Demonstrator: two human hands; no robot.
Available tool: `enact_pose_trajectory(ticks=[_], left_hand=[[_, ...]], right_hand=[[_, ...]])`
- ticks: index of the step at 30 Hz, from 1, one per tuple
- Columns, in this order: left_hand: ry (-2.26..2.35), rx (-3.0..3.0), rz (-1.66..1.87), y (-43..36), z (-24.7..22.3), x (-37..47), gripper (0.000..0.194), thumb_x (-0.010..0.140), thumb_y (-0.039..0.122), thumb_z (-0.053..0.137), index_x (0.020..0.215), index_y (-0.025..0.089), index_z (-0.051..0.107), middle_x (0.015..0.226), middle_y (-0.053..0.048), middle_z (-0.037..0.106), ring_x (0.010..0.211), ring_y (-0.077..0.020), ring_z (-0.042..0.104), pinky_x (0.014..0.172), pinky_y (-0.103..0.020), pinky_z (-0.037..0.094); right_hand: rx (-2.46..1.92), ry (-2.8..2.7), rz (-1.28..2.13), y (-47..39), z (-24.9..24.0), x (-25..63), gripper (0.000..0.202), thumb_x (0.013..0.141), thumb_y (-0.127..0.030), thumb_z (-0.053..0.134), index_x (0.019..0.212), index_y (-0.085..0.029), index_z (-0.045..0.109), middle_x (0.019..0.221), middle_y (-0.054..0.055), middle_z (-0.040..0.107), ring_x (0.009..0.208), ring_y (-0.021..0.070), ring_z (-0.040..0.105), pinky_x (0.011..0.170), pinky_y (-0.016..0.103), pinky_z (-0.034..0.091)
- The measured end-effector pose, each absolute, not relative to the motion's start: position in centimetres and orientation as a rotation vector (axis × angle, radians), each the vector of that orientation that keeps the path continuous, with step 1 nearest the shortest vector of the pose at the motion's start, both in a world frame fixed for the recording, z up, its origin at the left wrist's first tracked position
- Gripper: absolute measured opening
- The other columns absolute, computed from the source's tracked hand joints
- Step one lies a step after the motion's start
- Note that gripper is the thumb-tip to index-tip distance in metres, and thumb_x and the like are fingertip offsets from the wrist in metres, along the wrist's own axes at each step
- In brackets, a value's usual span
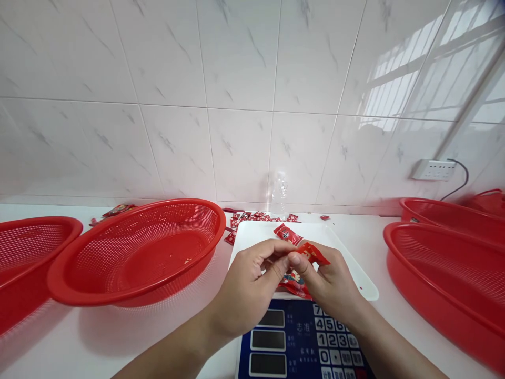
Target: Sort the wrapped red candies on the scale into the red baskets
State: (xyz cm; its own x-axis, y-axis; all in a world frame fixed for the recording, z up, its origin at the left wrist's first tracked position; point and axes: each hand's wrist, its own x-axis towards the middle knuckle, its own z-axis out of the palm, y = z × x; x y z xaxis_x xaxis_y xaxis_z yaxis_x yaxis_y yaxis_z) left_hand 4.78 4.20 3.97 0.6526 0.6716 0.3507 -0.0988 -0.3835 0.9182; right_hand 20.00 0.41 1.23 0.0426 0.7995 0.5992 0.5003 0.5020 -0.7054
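My left hand (252, 284) and my right hand (329, 276) meet over the front of a white tray (250, 231). Between their pinched fingers and thumbs is a small red packet (313, 253) with yellow marks, its right end sticking out over my right hand. Another red packet (288, 234) lies on the tray just behind the fingers. Partly hidden below the hands, a larger red printed bag (294, 284) rests at the tray's front edge. The blue scale panel (302, 347) with its number keys and dark displays is nearest to me, partly covered by my right forearm.
Red perforated baskets stand at left (158, 258) and right (445, 279). Several small red packets (258, 216) lie behind the tray, beside a clear bottle (280, 195). A socket strip (434, 170) with a cable is on the tiled wall.
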Motion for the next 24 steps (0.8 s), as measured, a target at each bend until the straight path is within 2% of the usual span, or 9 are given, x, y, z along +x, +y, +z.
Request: enact_pose_trajectory(ticks=[3,6,13,24], left_hand=[[0.463,1.743,0.861,4.3,3.9,4.7,0.016,0.09,0.029,0.052,0.101,0.019,0.057,0.087,-0.004,0.062,0.082,-0.0155,0.057,0.075,-0.031,0.049],[0.444,1.731,0.813,4.4,3.8,4.8,0.015,0.09,0.03,0.051,0.098,0.018,0.057,0.087,-0.004,0.061,0.079,-0.0147,0.057,0.071,-0.029,0.049],[0.439,1.681,0.877,4.3,3.6,5.1,0.01,0.088,0.023,0.054,0.094,0.017,0.057,0.086,-0.004,0.062,0.077,-0.0131,0.057,0.069,-0.027,0.046],[0.394,1.692,0.807,4.2,2.8,5.0,0.017,0.089,0.027,0.052,0.102,0.017,0.056,0.091,-0.007,0.061,0.083,-0.0156,0.059,0.075,-0.03,0.047]], right_hand=[[-1.095,-1.637,0.234,0.4,1.4,19.8,0.037,0.091,-0.035,0.048,0.058,-0.02,0.04,0.053,-0.005,0.042,0.049,0.0078,0.039,0.048,0.021,0.031],[-1.058,-1.639,0.22,0.6,1.3,19.7,0.035,0.09,-0.032,0.049,0.058,-0.02,0.043,0.053,-0.005,0.043,0.049,0.0081,0.039,0.048,0.021,0.032],[-1.145,-1.609,0.389,0.6,0.5,20.6,0.035,0.09,-0.04,0.047,0.062,-0.02,0.044,0.056,-0.004,0.045,0.051,0.009,0.04,0.048,0.021,0.034],[-1.169,-1.684,0.089,-0.1,1.1,20.4,0.041,0.092,-0.036,0.044,0.054,-0.021,0.039,0.048,-0.004,0.039,0.045,0.0092,0.037,0.044,0.022,0.031]])
